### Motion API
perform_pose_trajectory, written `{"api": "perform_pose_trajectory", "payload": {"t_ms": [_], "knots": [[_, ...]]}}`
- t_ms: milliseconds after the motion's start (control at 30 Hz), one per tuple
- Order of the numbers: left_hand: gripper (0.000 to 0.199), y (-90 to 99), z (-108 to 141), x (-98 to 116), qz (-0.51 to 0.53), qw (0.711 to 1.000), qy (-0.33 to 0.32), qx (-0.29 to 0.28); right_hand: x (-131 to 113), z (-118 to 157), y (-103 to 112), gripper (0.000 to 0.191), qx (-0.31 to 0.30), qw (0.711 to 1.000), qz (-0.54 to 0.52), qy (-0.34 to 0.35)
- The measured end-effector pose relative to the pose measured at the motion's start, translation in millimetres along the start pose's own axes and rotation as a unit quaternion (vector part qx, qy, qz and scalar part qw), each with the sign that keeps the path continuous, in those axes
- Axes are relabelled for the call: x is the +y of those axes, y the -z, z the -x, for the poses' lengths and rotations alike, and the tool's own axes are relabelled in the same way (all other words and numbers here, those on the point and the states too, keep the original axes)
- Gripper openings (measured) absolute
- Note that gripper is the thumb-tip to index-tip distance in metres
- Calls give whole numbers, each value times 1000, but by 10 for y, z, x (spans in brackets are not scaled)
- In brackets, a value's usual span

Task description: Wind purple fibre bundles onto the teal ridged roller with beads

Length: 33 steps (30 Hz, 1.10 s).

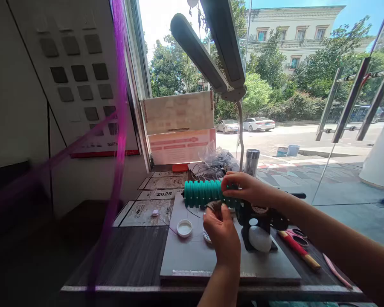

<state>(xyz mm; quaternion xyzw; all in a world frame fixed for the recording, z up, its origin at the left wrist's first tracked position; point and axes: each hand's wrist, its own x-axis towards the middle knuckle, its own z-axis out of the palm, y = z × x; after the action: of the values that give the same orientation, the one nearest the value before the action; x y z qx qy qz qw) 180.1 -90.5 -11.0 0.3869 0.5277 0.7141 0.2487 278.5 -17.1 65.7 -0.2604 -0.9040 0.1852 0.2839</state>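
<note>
A teal ridged cylinder (pixel 201 194) with small white dots along its grooves lies level above a grey board (pixel 182 260), its right end at a black stand (pixel 248 238). My right hand (pixel 245 187) rests at the cylinder's right part, thumb and fingers closed together against it. Just below, my left hand (pixel 222 232) holds its fingers pinched near the cylinder's underside. Whatever lies between either hand's fingertips is too small to make out. Under the cylinder, a round dish of small pieces (pixel 206 236) is partly hidden by my left hand.
A small white dish (pixel 184 229) sits on the board's left side. Scissors (pixel 299 236) and a red-and-tan handled tool (pixel 302 251) lie to the right. Behind stand a lamp (pixel 240 123), a clear-sided canister (pixel 252 162) and plastic bags (pixel 217 157). Purple strands (pixel 120 106) hang at left.
</note>
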Motion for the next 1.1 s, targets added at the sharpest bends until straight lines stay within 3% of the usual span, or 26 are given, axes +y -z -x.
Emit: {"api": "perform_pose_trajectory", "payload": {"t_ms": [133,267,433,533,700,867,1000,1100], "knots": [[21,9,4,1,2,1000,-2,-12,-15,11,31,13,-11,1000,1,1],[21,14,1,-21,16,1000,4,-15,-167,63,-7,4,0,994,105,-1],[20,16,5,-46,36,999,10,-18,-380,160,-223,13,48,937,346,-10],[20,20,7,-31,33,999,1,-30,-402,171,-299,16,63,917,393,-1],[21,18,-5,-14,19,999,2,-32,-392,156,-211,11,36,948,314,-23],[22,31,-2,-47,16,1000,-4,-27,-399,276,-85,10,68,991,107,-32],[25,57,-26,-55,11,1000,-2,-19,-353,514,-32,12,120,992,-25,-35],[27,74,-65,-31,20,999,-8,-25,-300,910,63,17,184,977,-47,-102]]}}
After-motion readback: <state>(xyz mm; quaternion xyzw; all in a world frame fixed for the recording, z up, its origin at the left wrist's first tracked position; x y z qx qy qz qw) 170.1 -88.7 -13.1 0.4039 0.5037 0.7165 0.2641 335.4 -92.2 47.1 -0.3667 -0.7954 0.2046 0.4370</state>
